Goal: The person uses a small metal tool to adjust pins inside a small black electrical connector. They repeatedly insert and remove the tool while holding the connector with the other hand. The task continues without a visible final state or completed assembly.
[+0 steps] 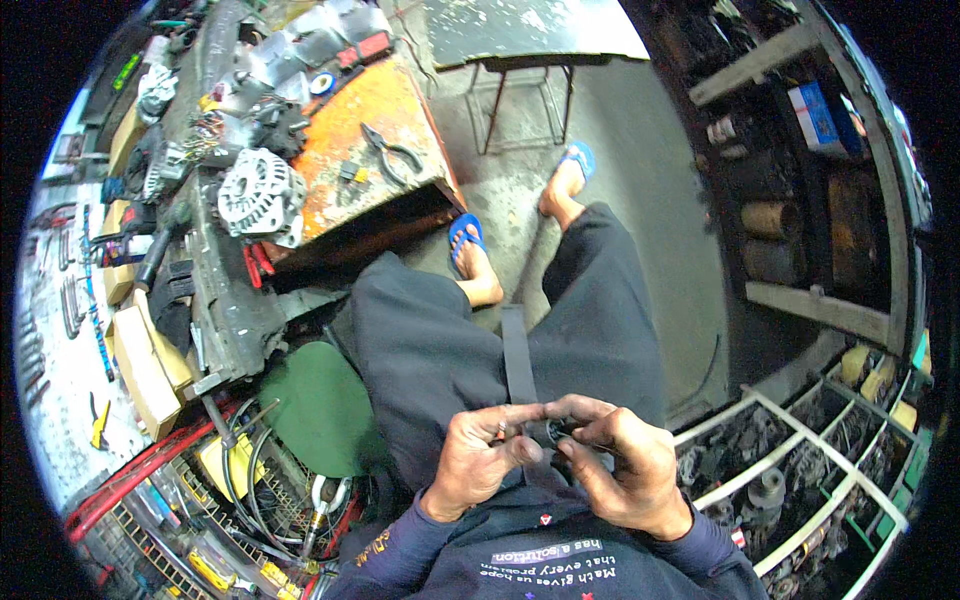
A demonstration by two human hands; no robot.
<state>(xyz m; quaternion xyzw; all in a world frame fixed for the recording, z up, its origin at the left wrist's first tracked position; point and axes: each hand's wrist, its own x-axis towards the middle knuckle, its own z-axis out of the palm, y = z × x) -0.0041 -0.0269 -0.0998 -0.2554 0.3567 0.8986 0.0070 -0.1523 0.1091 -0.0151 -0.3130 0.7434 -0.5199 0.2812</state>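
In front of my lap, my left hand [475, 460] and my right hand [632, 468] meet with their fingers bent. Between the fingertips is a small dark part [549, 430], mostly covered; its kind I cannot make out. Both hands pinch at it, one from each side. A flat grey strap [516, 350] runs between my thighs up to the hands. To the front left, a pair of pliers [392, 157] lies with its handles apart on an orange worn-topped bench [340, 130], beside a small black piece [350, 172].
A silver alternator [260, 192] sits at the bench's left edge, near red-handled pliers [256, 265]. A green round seat [318, 410] stands at my left. Metal racks [800, 440] with greasy parts fill the right. A scuffed table [540, 30] stands ahead.
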